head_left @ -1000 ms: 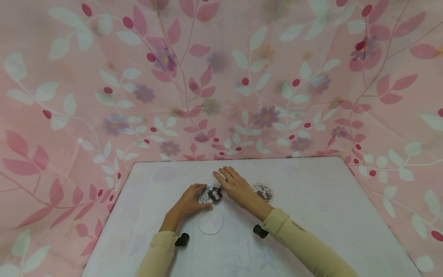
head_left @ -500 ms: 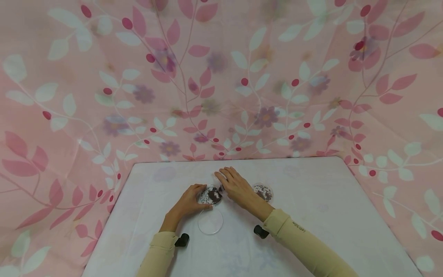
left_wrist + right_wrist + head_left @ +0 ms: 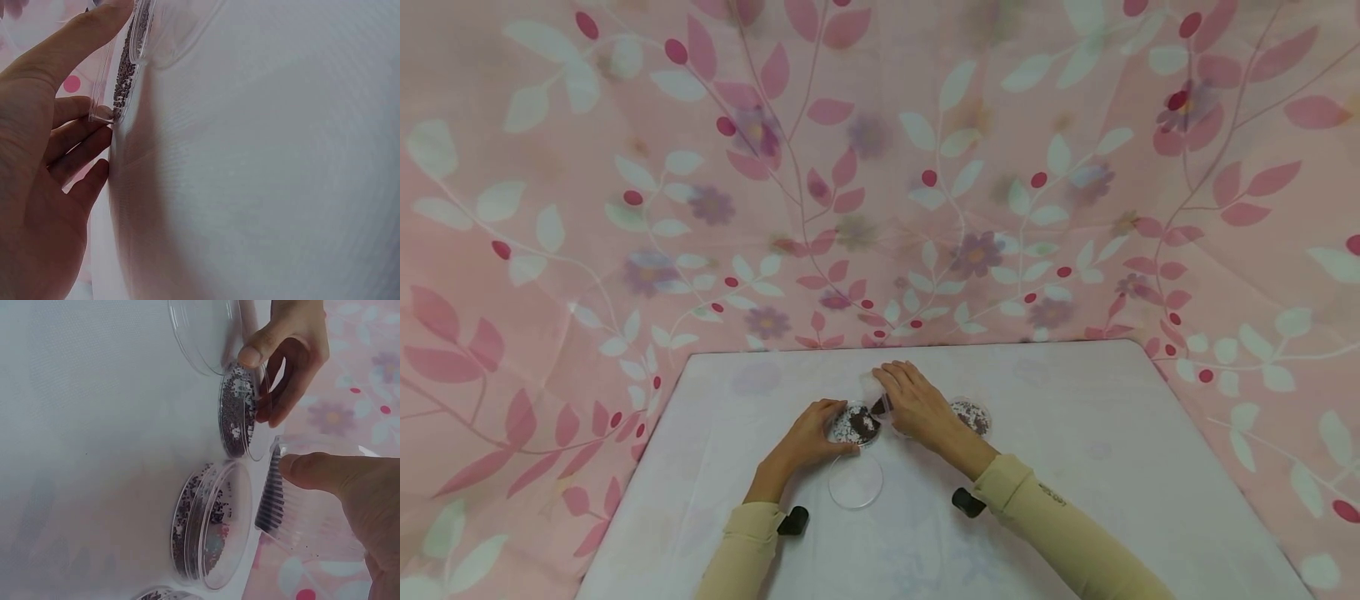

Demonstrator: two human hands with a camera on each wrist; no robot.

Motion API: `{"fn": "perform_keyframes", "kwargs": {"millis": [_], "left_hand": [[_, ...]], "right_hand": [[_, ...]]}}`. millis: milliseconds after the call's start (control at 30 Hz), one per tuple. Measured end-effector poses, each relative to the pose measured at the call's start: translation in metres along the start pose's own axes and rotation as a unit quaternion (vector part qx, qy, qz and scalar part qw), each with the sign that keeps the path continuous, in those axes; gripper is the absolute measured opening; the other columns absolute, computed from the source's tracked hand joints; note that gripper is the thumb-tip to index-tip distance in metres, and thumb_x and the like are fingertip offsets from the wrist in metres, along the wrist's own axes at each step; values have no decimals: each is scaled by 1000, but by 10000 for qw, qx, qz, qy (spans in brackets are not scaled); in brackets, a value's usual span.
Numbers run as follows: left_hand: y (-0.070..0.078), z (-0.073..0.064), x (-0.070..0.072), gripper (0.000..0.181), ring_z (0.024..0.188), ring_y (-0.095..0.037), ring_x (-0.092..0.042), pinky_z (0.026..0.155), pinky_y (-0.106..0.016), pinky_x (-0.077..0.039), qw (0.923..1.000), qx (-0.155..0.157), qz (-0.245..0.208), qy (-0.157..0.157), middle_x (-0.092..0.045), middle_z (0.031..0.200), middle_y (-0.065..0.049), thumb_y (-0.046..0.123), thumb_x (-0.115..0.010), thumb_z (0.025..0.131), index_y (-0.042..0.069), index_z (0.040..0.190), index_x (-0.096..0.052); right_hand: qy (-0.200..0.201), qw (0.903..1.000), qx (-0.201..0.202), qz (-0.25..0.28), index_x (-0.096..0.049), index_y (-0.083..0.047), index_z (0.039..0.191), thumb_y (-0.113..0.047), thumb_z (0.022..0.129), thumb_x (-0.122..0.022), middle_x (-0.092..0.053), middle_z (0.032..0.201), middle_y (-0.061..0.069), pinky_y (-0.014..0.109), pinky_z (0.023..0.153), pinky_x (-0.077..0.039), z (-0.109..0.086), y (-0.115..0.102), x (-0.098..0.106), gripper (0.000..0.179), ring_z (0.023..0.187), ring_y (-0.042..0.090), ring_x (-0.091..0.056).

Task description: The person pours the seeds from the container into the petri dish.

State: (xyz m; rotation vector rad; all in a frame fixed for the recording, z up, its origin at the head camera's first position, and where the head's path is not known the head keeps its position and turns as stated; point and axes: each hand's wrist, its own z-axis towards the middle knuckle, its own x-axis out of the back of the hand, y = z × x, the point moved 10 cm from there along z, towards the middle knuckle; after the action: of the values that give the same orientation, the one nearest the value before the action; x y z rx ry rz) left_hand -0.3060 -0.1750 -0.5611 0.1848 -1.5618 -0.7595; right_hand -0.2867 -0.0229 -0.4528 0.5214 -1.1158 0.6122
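Note:
My left hand (image 3: 811, 433) grips the rim of a clear petri dish (image 3: 237, 415) between thumb and fingers. Dark granules cover much of its bottom, heaped toward the right in the head view. My right hand (image 3: 917, 408) pinches a clear, ribbed plastic container (image 3: 312, 506), its thumb on the wall. Dark material lies along the container's lower edge, which is tilted close beside the dish. A clear round lid (image 3: 856, 481) lies on the table just in front of the dish. In the left wrist view the thumb (image 3: 94, 31) reaches over the dish edge.
Beneath the right hand stands another clear round dish (image 3: 209, 531) with dark granules, mostly hidden in the head view. A further granule-filled dish (image 3: 972, 418) sits right of the right wrist. The white-covered table (image 3: 1075, 483) meets a pink floral backdrop (image 3: 880, 167) behind.
My right hand has shifted slightly right with the clear container, showing more of its dark contents. My left hand and the petri dish stay nearly in place.

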Motion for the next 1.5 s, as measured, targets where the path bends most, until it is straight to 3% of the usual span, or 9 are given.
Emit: {"fn": "perform_keyframes", "kwargs": {"millis": [267, 400, 633, 933, 1133, 1267, 1500], "left_hand": [[0, 0, 0, 89, 132, -28, -49, 111, -48, -41, 10000, 47, -6, -20, -55, 139, -7, 55, -84, 69, 13, 141, -54], [2, 0, 0, 90, 133, -28, -49, 112, -48, -40, 10000, 9, 21, -47, -55, 139, -7, 57, -83, 69, 12, 141, -53], [1, -1, 2, 90, 134, -29, -48, 112, -49, -40, 10000, 64, 15, -67, -54, 140, -8, 57, -83, 69, 13, 141, -53], [1, -1, 0, 91, 135, -29, -46, 112, -50, -40, 9999, 88, -5, -134, -53, 141, -8, 58, -82, 69, 14, 142, -52], [2, -2, 1, 91, 134, -30, -47, 112, -51, -40, 9999, 43, -54, -80, -54, 141, -8, 57, -83, 69, 14, 143, -52], [4, -2, 2, 90, 134, -30, -47, 112, -51, -40, 9999, 10, -109, -42, -54, 140, -8, 55, -84, 69, 13, 142, -52], [6, -2, 2, 89, 133, -31, -48, 111, -52, -40, 10000, -66, -69, -19, -55, 139, -9, 53, -84, 69, 11, 141, -53]], "right_hand": [[-119, 9968, -473, 638, -37, -2, 147, -29, 68, -90, -47, 144, 14, 37, 121, -29, -7, 18, 2, 99, 136, 29, -44], [-93, 9915, -793, 1028, -35, -4, 148, -27, 69, -89, -46, 144, 13, 36, 119, -33, -13, 30, 2, 98, 136, 28, -45], [356, 9813, -1107, 1534, -37, -4, 145, -25, 65, -93, -49, 140, 15, 39, 106, -48, -25, 48, 13, 99, 129, 28, -50], [208, 9668, -1627, 1961, -34, -7, 147, -33, 70, -89, -46, 142, 11, 42, 108, -45, -47, 75, 13, 98, 130, 27, -50], [692, 9627, -1683, 2004, -35, -4, 146, -31, 68, -91, -53, 134, 16, 47, 98, -52, -64, 96, 19, 99, 118, 32, -57], [910, 9514, -1906, 2243, -34, -3, 145, -30, 69, -90, -53, 133, 19, 50, 95, -52, -78, 112, 19, 98, 116, 35, -58], [1282, 9217, -2449, 2722, -36, 2, 143, -29, 69, -90, -52, 132, 23, 57, 94, -50, -109, 141, 20, 96, 114, 38, -58]]}}
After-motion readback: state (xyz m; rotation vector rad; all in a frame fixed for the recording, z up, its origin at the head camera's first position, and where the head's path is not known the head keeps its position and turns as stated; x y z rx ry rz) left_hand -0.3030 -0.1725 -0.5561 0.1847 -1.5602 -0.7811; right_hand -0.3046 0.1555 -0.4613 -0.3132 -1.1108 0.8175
